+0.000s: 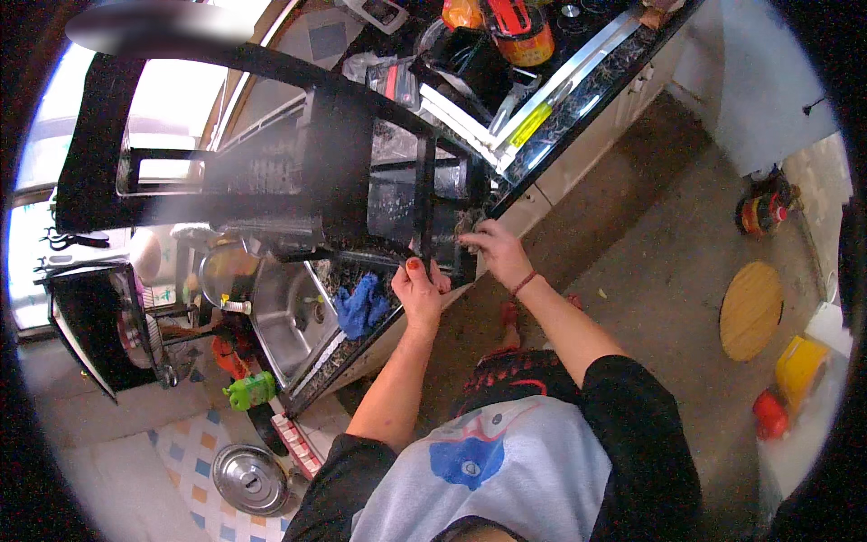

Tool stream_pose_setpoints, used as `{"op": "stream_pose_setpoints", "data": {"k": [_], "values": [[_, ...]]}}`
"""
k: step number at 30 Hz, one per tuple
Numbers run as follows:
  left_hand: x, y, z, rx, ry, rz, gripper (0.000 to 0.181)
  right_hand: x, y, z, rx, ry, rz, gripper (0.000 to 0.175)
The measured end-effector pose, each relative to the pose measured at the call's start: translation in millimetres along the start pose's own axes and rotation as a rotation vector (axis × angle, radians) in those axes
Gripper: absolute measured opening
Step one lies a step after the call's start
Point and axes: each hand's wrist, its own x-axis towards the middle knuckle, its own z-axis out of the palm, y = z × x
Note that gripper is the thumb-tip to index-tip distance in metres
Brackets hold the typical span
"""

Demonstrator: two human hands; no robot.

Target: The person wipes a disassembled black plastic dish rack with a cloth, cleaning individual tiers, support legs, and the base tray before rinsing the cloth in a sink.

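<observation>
A large black plastic rack or frame [339, 203] with window-like openings stretches across the counter, from the window side to the person's hands. My left hand [420, 288] grips its near lower edge, thumb on top. My right hand [498, 251] is beside the frame's near corner, fingers bent and spread around greyish dirt or fluff; whether it grips any of this cannot be told. A blue cloth [362, 306] lies on the counter edge left of my left hand.
A steel sink [298, 318] is at left, with a green bottle [249, 391] near it. On the dark counter are a yellow-handled tool [532, 125], a jar with a red lid [521, 40] and metal trim. A round wooden board [750, 310] is at right, low down.
</observation>
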Motion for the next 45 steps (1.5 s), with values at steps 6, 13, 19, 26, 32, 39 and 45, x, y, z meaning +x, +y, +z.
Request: {"op": "stream_pose_setpoints", "data": {"k": [6, 13, 19, 26, 32, 39, 45], "values": [[1, 4, 8, 0.026, -0.007, 0.007, 0.051, 77, 32, -7, 0.016, 0.500, 0.156, 0.035], [11, 3, 3, -0.063, 0.031, -0.042, 0.044, -30, -26, 42, 0.063, 0.314, 0.265, 0.046], [14, -2, 19, 0.010, 0.076, -0.152, 0.033, -90, -70, 33, 0.140, -0.220, 0.292, 0.039], [20, 4, -16, 0.360, -0.151, 0.372, 0.048, -77, -60, 41, 0.107, -0.157, 0.473, 0.021], [18, -46, -167, 1.110, 0.055, 0.111, 0.068, -48, -68, 75, 0.084, -0.102, 0.446, 0.017], [10, -97, -225, 1.302, -0.066, 0.043, 0.056, -6, -78, 130, 0.043, -0.063, 0.690, 0.019], [12, -51, -225, 0.589, -0.106, 0.083, 0.073, 17, -91, 190, 0.072, -0.055, 0.370, 0.027]]}}
